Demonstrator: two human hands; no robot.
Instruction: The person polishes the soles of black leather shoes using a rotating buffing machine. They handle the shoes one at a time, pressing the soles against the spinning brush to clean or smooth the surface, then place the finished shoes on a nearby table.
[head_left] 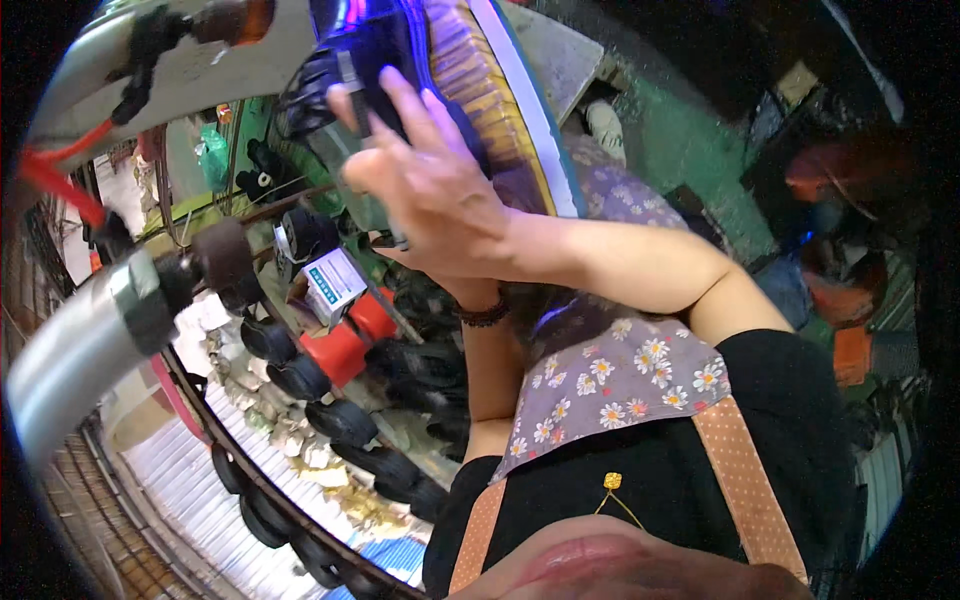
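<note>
My right hand reaches across from the right, with some fingers spread and slightly blurred. A thin grey stick-like tool runs through this hand; one end shows above the fingers, another below the palm. My left hand is mostly hidden behind the right one; its wrist wears a dark beaded bracelet. Just beyond the fingers lies a dark glossy piece under violet-blue light. Beside it a black bunched piece hangs at the edge. A yellow-brown ribbed stack with a white-blue edge lies right of the hands.
Grey metal cylinders with a red hose stand at the left. Below the hands are a white-blue box, a red block and a row of black rounded parts. A flowered apron covers my lap.
</note>
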